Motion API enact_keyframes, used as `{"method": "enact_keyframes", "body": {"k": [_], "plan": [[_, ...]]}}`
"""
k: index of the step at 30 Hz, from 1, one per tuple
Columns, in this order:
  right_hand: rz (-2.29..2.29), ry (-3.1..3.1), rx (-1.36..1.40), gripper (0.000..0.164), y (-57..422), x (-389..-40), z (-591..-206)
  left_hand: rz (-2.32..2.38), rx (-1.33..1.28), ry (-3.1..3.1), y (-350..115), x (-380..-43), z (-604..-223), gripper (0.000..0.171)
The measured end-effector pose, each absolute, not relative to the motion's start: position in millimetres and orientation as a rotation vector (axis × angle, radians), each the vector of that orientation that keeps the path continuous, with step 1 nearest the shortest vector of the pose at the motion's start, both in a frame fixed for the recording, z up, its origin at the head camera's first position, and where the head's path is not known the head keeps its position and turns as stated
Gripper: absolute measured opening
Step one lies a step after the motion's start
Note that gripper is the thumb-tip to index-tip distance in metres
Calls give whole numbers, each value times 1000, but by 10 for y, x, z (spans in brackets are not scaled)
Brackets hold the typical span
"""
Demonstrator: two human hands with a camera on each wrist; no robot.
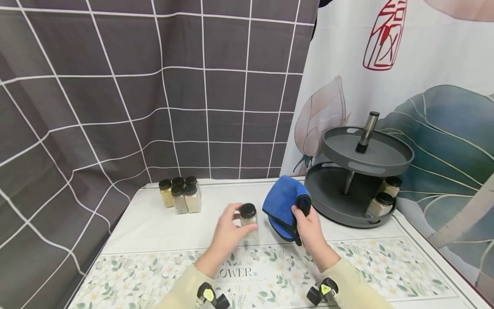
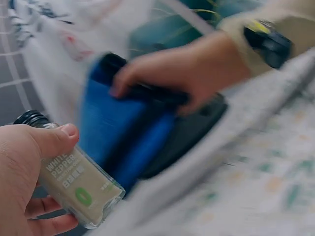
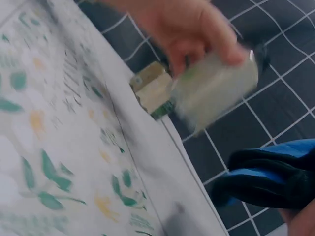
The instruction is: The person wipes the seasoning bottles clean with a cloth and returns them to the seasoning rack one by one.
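Observation:
My left hand (image 1: 227,231) grips a square glass spice jar (image 1: 248,211) with a black lid, held near the middle of the table. In the left wrist view its label reads white pepper, and pale powder fills the jar (image 2: 82,184). Thumb and fingers lie on either side of it. To the right, my right hand (image 1: 311,229) holds a folded blue cloth (image 1: 283,198) with black edging, its folds bunched in the fingers. Jar and cloth are a short gap apart in the head view. The right wrist view shows the jar (image 3: 216,91) blurred.
Several black-lidded spice jars (image 1: 186,195) stand grouped at the back left. A grey two-tier turntable rack (image 1: 328,206) stands at the right, with two jars (image 1: 380,204) on its lower tier. A floral mat (image 1: 154,274) covers the front; a dark grid curtain (image 1: 224,94) hangs behind.

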State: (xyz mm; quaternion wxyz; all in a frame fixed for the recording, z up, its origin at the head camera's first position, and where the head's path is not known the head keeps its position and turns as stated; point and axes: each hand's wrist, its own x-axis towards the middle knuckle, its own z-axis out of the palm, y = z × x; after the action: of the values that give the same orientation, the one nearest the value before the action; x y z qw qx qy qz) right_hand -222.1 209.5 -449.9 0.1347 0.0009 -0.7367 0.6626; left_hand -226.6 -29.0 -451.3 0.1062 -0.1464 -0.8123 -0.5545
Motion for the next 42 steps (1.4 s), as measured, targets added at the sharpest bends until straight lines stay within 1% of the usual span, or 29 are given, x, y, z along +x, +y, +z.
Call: {"method": "enact_keyframes", "body": {"k": [4, 7, 11, 17, 19, 22, 25, 27, 29, 31, 35, 37, 42], "plan": [[1962, -2023, -65, 50, 2056, -2159, -4532, -1547, -498, -2484, -121, -2232, -4707, 63], [1954, -1959, -108, 49, 2026, -2111, -4579, -1511, -525, -2522, -46, -2207, -4782, 58], [1877, -1934, -131, 45, 1993, -2061, -4634, -1453, -561, -2532, -7, -2184, -4862, 60], [1767, -1945, -55, 40, 1947, -2007, -4684, -1379, -658, -2542, -15, -2171, -4890, 63], [1730, -1959, -5, 39, 1928, -1972, -4723, -1417, -709, -2530, -25, -2158, -4884, 64], [1652, -1977, 104, 37, 1888, -1927, -4815, -1509, -812, -2470, -41, -2139, -4886, 60], [1571, -1971, 288, 35, 1837, -1911, -4918, -1561, -915, -2382, -46, -2130, -4901, 51], [1501, -1974, 424, 38, 1806, -1912, -4977, -1546, -954, -2326, -43, -2131, -4916, 44], [1438, -2001, 514, 42, 1779, -1912, -5022, -1499, -960, -2277, -40, -2132, -4934, 39], [1414, -2079, 500, 41, 1755, -1912, -5054, -1455, -938, -2238, -40, -2131, -4951, 37], [1398, -2260, 346, 27, 1720, -1911, -5092, -1411, -890, -2190, -49, -2130, -4982, 40], [1396, -2238, 340, 23, 1712, -1902, -5095, -1421, -875, -2185, -57, -2129, -4996, 41], [1462, -2165, 405, 25, 1702, -1895, -5087, -1419, -858, -2192, -70, -2133, -5020, 41]]}}
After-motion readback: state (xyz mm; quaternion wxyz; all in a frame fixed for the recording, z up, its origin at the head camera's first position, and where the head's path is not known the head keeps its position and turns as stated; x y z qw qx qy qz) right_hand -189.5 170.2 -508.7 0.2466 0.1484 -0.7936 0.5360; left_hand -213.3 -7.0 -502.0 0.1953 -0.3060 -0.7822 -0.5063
